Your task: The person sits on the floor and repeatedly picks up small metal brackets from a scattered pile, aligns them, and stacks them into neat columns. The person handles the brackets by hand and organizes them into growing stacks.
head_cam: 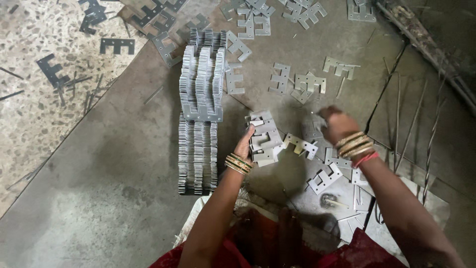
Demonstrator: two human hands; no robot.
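Just below the middle of the frame the left hand [245, 144] is closed around a small bundle of E-shaped metal plates [265, 139], thumb on the near side and fingers hidden behind, so the plates stand loosely fanned and uneven in the grasp. The right hand [337, 124], right of centre, reaches down over loose plates [327, 176] scattered on the grey sheet [124, 188]; it is blurred and turned knuckles-up, so I cannot tell whether its fingers have closed on anything. As I judge it, the main risk is that the held bundle splays or sheds a plate, because the pieces are not squared up and only one hand steadies them; the stamped edges look sharp enough to nick a finger if the pile shifts. A dropped plate could also knock the long stacked rows of plates [198, 149] just left of the bundle, which stand on edge and lean on each other. More plates lie strewn across the upper part of the frame [302, 82], dark ones on the speckled floor [29, 129] at upper left, and thin metal rods [411, 124] lie at the right. The scattered pieces under the right hand overlap, which could make picking a single one awkward.
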